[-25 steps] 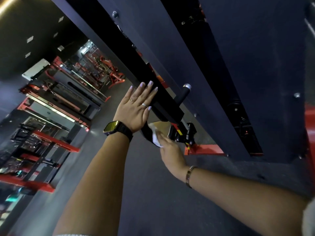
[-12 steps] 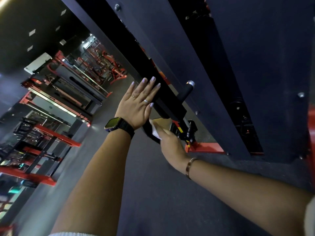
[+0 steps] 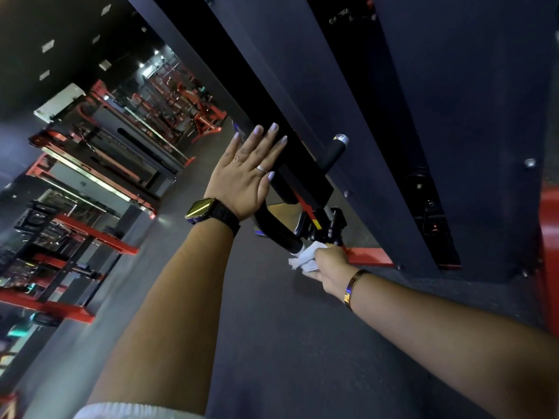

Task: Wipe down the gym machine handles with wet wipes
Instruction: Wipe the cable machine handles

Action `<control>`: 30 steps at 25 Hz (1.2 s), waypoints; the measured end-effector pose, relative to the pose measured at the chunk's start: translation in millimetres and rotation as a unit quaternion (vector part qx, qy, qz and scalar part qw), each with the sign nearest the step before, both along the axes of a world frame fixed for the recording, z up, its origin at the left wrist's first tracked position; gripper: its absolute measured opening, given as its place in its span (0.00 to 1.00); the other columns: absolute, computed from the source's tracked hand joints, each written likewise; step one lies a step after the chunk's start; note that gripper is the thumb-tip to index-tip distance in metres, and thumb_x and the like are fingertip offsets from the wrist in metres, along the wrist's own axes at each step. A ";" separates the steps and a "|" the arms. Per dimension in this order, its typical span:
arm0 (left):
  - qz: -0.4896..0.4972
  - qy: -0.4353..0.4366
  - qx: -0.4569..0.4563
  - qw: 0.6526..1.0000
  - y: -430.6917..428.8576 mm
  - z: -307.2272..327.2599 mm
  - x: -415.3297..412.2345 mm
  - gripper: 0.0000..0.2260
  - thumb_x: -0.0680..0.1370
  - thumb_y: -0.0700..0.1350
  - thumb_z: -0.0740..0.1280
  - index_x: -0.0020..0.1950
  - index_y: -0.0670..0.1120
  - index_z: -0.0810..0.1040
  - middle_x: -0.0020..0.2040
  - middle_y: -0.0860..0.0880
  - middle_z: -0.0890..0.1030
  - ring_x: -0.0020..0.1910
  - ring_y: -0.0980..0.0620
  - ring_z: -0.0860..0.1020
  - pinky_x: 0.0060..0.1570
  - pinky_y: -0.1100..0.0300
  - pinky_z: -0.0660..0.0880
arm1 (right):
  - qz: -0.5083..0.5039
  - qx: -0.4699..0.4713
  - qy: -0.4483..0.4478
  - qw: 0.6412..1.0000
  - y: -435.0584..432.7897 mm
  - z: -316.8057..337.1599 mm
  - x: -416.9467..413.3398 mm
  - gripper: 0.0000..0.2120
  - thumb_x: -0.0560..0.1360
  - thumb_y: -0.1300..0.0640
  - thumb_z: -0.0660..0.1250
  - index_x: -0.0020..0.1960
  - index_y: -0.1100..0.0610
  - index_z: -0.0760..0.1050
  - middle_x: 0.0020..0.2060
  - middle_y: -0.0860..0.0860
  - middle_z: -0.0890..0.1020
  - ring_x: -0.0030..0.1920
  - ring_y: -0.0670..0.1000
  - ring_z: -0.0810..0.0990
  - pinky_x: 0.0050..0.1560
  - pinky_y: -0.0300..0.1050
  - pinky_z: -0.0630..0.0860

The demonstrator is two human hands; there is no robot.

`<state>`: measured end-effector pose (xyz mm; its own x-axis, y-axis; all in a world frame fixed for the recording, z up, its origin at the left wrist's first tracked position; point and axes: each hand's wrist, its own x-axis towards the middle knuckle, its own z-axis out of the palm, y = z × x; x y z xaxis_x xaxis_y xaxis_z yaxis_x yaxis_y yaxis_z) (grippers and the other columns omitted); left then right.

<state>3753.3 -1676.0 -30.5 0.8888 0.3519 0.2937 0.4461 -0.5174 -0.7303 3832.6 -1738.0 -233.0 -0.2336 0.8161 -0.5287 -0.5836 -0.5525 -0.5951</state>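
A curved black handle (image 3: 273, 226) hangs under the machine's black arm (image 3: 299, 176). My right hand (image 3: 328, 264) grips a crumpled white wet wipe (image 3: 305, 258) and holds it around the handle's lower end. My left hand (image 3: 246, 170) lies flat with straight fingers against the black arm, just above the handle. A second short black grip with a chrome cap (image 3: 334, 151) sticks out further up, untouched.
The machine's dark upright frame (image 3: 423, 116) fills the right side, with a red base plate (image 3: 367, 257) at its foot. Red and black racks (image 3: 75, 237) line the left. Dark rubber floor (image 3: 272, 343) lies open below my arms.
My right hand has slid the wipe down along the curved handle to its lower end. My left hand stays flat on the arm. The view has shifted slightly.
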 end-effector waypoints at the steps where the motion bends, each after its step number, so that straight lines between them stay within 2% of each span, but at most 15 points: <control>1: 0.002 0.001 -0.003 1.000 -0.2 0.7 0.8 0.23 0.82 0.51 0.47 0.78 0.48 0.56 0.77 0.49 0.57 0.76 0.49 0.52 0.75 0.51 0.45 | 0.007 0.004 -0.013 1.000 -2.0 3.8 4.8 0.08 0.69 0.76 0.61 0.41 0.67 0.77 0.36 0.55 0.80 0.25 0.46 0.70 0.32 0.37 0.70; 3: 0.002 0.000 -0.007 1.000 -2.3 1.3 2.1 0.23 0.82 0.51 0.47 0.78 0.48 0.56 0.77 0.49 0.56 0.77 0.49 0.52 0.75 0.52 0.44 | -0.072 -0.019 -0.043 0.996 -3.1 1.7 8.0 0.13 0.76 0.71 0.58 0.59 0.66 0.72 0.52 0.58 0.77 0.37 0.52 0.75 0.38 0.42 0.75; 5: 0.000 -0.002 -0.012 1.000 -3.9 0.9 2.8 0.23 0.82 0.51 0.47 0.78 0.48 0.56 0.77 0.49 0.57 0.76 0.49 0.52 0.75 0.52 0.44 | -0.116 -0.037 -0.029 0.992 -2.9 5.2 4.5 0.19 0.78 0.64 0.57 0.69 0.63 0.66 0.63 0.60 0.72 0.48 0.56 0.75 0.43 0.49 0.78; 7: 0.000 -0.001 -0.012 1.000 -4.7 0.6 1.9 0.23 0.82 0.50 0.47 0.78 0.48 0.56 0.77 0.49 0.57 0.76 0.49 0.52 0.75 0.52 0.44 | -0.118 -0.050 0.020 0.991 1.2 14.0 -3.0 0.19 0.73 0.62 0.62 0.64 0.63 0.72 0.62 0.61 0.75 0.50 0.58 0.79 0.40 0.50 0.80; 9: 0.003 -0.001 -0.010 1.000 -5.4 1.5 1.1 0.23 0.82 0.50 0.47 0.78 0.48 0.55 0.77 0.49 0.56 0.77 0.49 0.51 0.75 0.52 0.44 | -0.132 -0.075 0.067 0.986 5.6 20.0 -7.5 0.13 0.69 0.64 0.64 0.53 0.63 0.78 0.53 0.63 0.80 0.43 0.60 0.83 0.38 0.49 0.80; 12: 0.004 -0.004 -0.018 1.000 -5.2 1.9 1.5 0.23 0.82 0.51 0.46 0.78 0.48 0.55 0.77 0.49 0.56 0.77 0.50 0.51 0.75 0.52 0.43 | -0.144 -0.107 0.080 0.980 -2.3 29.0 -3.3 0.10 0.77 0.68 0.54 0.51 0.68 0.73 0.35 0.66 0.81 0.27 0.59 0.79 0.45 0.47 0.80; 13: 0.002 -0.002 -0.017 1.000 -5.7 0.9 2.1 0.23 0.82 0.51 0.46 0.78 0.48 0.55 0.77 0.49 0.56 0.77 0.49 0.51 0.75 0.53 0.42 | -0.145 -0.112 0.081 0.980 -3.7 29.8 -2.2 0.10 0.77 0.68 0.52 0.49 0.68 0.72 0.35 0.65 0.80 0.25 0.59 0.79 0.40 0.48 0.79; 16: -0.004 -0.001 -0.013 1.000 -6.0 -0.4 2.3 0.23 0.82 0.51 0.47 0.78 0.47 0.56 0.77 0.49 0.57 0.76 0.49 0.51 0.75 0.53 0.43 | -0.164 -0.087 0.041 0.982 -3.2 34.1 -4.1 0.07 0.69 0.69 0.58 0.36 0.59 0.70 0.39 0.58 0.77 0.32 0.55 0.77 0.31 0.42 0.74; 18: -0.008 0.003 -0.008 1.000 -5.5 -0.3 3.0 0.23 0.82 0.51 0.47 0.78 0.47 0.56 0.77 0.48 0.57 0.76 0.49 0.51 0.75 0.53 0.43 | -0.136 -0.056 0.006 0.989 -5.5 40.7 -3.9 0.11 0.70 0.69 0.56 0.32 0.58 0.66 0.40 0.59 0.75 0.30 0.53 0.73 0.29 0.40 0.69; 21: -0.010 -0.006 -0.004 1.000 -4.3 -2.3 2.5 0.24 0.82 0.51 0.47 0.78 0.47 0.56 0.77 0.48 0.58 0.76 0.49 0.52 0.75 0.52 0.44 | -0.098 -0.011 -0.093 0.991 -13.3 42.1 -2.4 0.11 0.78 0.65 0.55 0.38 0.57 0.67 0.57 0.66 0.75 0.33 0.51 0.70 0.42 0.48 0.74; 23: -0.005 -0.020 0.001 1.000 -3.8 -5.0 0.3 0.24 0.82 0.51 0.47 0.78 0.47 0.56 0.77 0.47 0.58 0.76 0.49 0.52 0.75 0.52 0.44 | -0.125 0.002 -0.163 0.979 -20.7 54.3 -1.4 0.10 0.79 0.59 0.57 0.53 0.63 0.74 0.63 0.64 0.74 0.42 0.53 0.72 0.44 0.46 0.74; 24: -0.004 -0.024 0.005 1.000 -3.6 -6.4 -0.3 0.24 0.82 0.51 0.47 0.78 0.47 0.57 0.77 0.47 0.58 0.76 0.49 0.52 0.75 0.52 0.44 | -0.145 0.004 -0.184 0.972 -22.2 63.9 -3.3 0.16 0.79 0.54 0.59 0.60 0.63 0.74 0.61 0.63 0.75 0.48 0.54 0.75 0.47 0.45 0.74; 26: -0.009 -0.011 0.018 1.000 -1.9 -7.3 -0.6 0.24 0.82 0.51 0.47 0.77 0.46 0.57 0.77 0.47 0.58 0.76 0.49 0.53 0.75 0.53 0.44 | -0.172 0.047 -0.207 0.962 -23.7 93.9 -5.2 0.21 0.78 0.45 0.60 0.59 0.60 0.76 0.53 0.60 0.81 0.51 0.57 0.79 0.51 0.44 0.77; 29: -0.046 0.049 0.021 0.997 5.6 8.4 -1.1 0.24 0.83 0.53 0.44 0.78 0.47 0.56 0.77 0.48 0.58 0.76 0.48 0.54 0.75 0.53 0.44 | -0.212 0.139 -0.167 0.953 -26.8 139.3 6.1 0.14 0.79 0.53 0.58 0.45 0.59 0.78 0.35 0.54 0.80 0.35 0.53 0.80 0.27 0.31 0.72; 30: -0.069 0.076 0.027 0.994 9.7 17.2 -2.1 0.24 0.83 0.53 0.43 0.78 0.48 0.56 0.77 0.49 0.58 0.76 0.49 0.54 0.75 0.52 0.45 | -0.239 0.152 -0.170 0.944 -31.4 149.9 14.6 0.13 0.79 0.55 0.58 0.40 0.58 0.77 0.32 0.52 0.79 0.34 0.52 0.80 0.29 0.33 0.73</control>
